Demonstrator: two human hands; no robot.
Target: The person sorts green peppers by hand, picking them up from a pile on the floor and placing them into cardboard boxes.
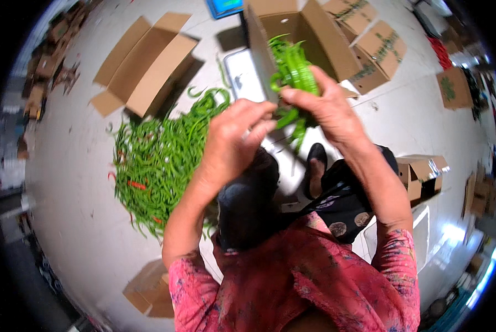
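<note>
My right hand (pixel 331 103) grips a bunch of long green chili peppers (pixel 295 68), thumb on the near side, above the near edge of an open cardboard box (pixel 335 45). Close by on the left is my left hand (pixel 239 133), its fingers bent towards the lower ends of the bunch; whether it holds a pepper is blurred. A large heap of green peppers (pixel 160 153) with a few red ones lies on the floor, left of my left forearm. Under the hands, partly hidden, stands a white scale-like platform (pixel 244 74) beside the box.
Another open cardboard box (pixel 148 66) stands behind the heap. Closed cartons (pixel 381 50) sit at the upper right, a blue crate (pixel 225 8) at the top. A cardboard box (pixel 424 174) is right of my arm, another (pixel 148 290) at the lower left.
</note>
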